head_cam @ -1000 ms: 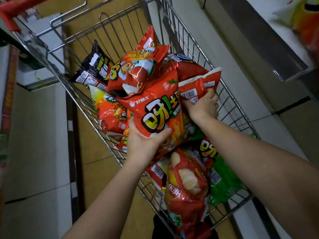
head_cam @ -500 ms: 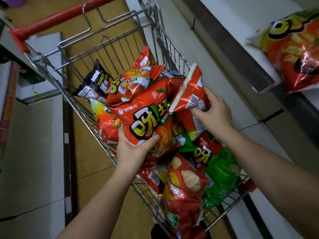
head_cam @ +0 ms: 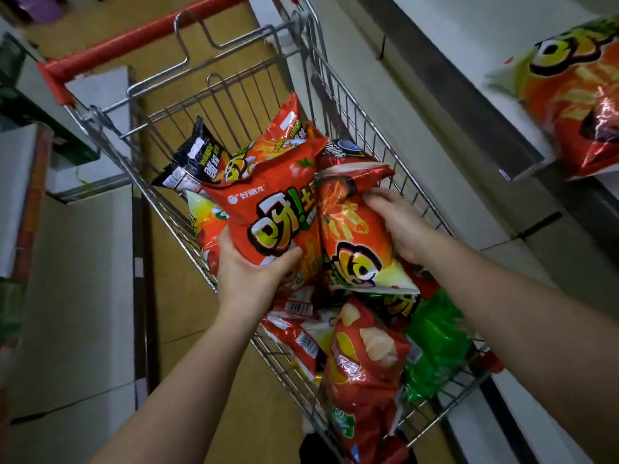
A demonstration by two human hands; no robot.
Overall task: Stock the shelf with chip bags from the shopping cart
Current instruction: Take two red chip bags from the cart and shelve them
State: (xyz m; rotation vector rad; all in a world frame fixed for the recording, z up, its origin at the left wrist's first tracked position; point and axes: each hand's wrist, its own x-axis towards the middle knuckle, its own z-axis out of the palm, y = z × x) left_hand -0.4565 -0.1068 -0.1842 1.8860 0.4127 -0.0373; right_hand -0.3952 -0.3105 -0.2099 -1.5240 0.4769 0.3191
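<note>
**Gripping two red chip bags over the cart**

Reaching down into the wire shopping cart, both hands are clamped on bags; the left hand grips the lower end of a red tomato-print chip bag, thumb curled across its front and fingers hidden behind it; the right hand holds a second red bag by its right side, fingers wrapped round the crinkled edge near the top (the fingertips sink into the foil, so how far they reach I cannot tell). The two held bags touch along their inner edges, side by side above the pile.

Under and around them the cart is heaped with more bags: a black bag leans against the far left wires; another red bag stands tilted behind the tomato-print one; a red potato-chip bag lies at the near end, just beside a green bag pressed to the near right corner. The cart's red handle bar crosses the top of the view.

To the right, on the white shelf, one red and yellow bag already lies, overhanging the shelf's metal lip, well apart from the cart.
</note>
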